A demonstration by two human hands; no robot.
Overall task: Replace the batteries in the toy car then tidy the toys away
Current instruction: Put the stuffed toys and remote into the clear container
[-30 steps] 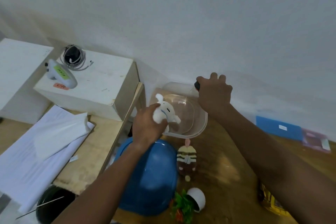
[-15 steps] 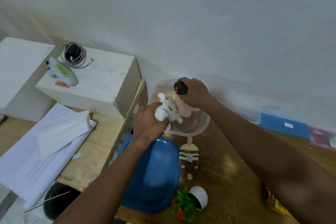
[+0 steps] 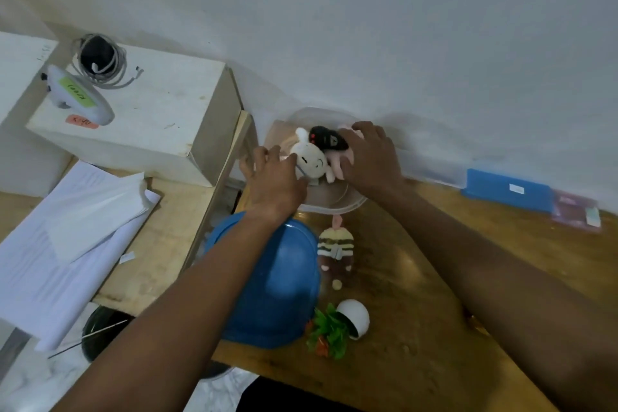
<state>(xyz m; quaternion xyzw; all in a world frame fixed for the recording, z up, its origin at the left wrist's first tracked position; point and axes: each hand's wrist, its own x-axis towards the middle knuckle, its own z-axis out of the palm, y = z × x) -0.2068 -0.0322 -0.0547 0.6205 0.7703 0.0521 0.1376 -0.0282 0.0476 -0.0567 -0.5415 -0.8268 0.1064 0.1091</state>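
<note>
Both hands are lower than before, over the tub (image 3: 334, 207). The white plush (image 3: 309, 159), earlier held above the rim, now lies inside. The left hand (image 3: 274, 177) touches it, grip apart. The black toy (image 3: 327, 140) lies at the tub's far side on the pink plush (image 3: 339, 162), which the right hand (image 3: 371, 157) holds in its grip.

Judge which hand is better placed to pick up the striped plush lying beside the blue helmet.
Left, probably. The left hand looks free beside the white plush, and the striped plush lies right next to its forearm. The right hand covers the pink plush.
</note>
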